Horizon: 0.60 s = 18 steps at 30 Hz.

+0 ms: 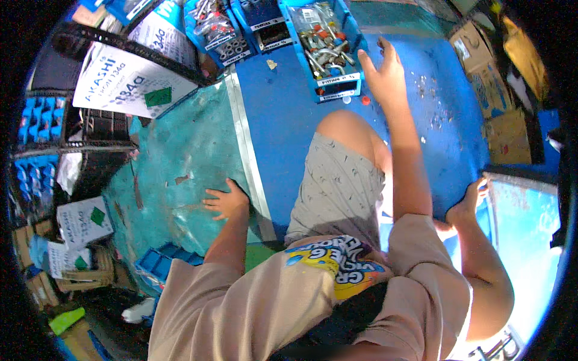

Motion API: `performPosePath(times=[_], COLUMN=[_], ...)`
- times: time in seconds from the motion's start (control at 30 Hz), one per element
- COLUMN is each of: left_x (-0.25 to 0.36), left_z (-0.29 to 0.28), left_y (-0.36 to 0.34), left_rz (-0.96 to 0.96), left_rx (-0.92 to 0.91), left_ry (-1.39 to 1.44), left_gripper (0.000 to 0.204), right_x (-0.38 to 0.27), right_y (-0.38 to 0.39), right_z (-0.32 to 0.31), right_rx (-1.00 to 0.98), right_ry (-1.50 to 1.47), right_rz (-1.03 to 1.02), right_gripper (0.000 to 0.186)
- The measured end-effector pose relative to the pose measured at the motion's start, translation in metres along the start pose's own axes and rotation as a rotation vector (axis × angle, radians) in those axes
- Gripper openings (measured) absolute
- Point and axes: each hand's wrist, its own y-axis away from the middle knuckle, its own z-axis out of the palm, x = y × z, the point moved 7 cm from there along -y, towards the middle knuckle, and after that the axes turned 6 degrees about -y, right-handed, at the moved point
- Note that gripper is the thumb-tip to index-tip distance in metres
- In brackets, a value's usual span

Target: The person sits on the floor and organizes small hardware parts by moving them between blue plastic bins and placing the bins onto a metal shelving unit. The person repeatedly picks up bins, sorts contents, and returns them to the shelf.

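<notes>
1. Toward the upper middle of the frame, the right hand [383, 71] reaches out flat over the blue floor [283, 120], fingers [365, 60] spread apart and holding nothing.
2. Just left of those fingers stands a blue bin [337, 84] filled with metal fittings; its near right corner lies just beside the index finger, though whether they touch cannot be told.
3. Below the fingers, near the wrist, a small red cap [365, 100] lies on the floor, apart from the hand.
4. At centre left, the left hand [226, 200] presses palm-down on a teal sheet [180, 162], fingers splayed, gripping nothing, just beside a metal strip [247, 150] that runs between teal and blue.
5. Along the top edge, two more blue bins [217, 30] hold small parts.
6. At upper left, white printed cartons [129, 78] lean in a dark crate.
7. On the right side, brown cardboard boxes [487, 72] stand stacked.
8. A bent knee in grey shorts [337, 186] fills the centre.
</notes>
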Motion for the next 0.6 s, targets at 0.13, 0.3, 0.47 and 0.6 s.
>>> performPosePath(times=[0.13,0.3,0.47,0.6], left_x=[-0.002,-0.052,-0.249,-0.272], left_z=[0.018,-0.055,-0.169,-0.14], left_y=[-0.011,-0.064,-0.167,-0.197], left_rz=[0.052,0.924,-0.014,-0.031], left_rx=[-0.034,-0.192,0.382,0.01], left_ry=[0.043,-0.205,-0.259,-0.24], left_gripper=[0.084,0.056,0.072,0.086], right_x=[0.034,0.062,-0.052,-0.155], right_y=[0.015,0.026,0.032,0.053], right_z=[-0.048,-0.136,-0.255,-0.304], right_rx=[-0.149,-0.175,0.171,0.075], right_ry=[0.095,0.005,-0.325,-0.861], right_rz=[0.013,0.179,-0.317,-0.709], right_gripper=[0.058,0.052,0.036,0.043])
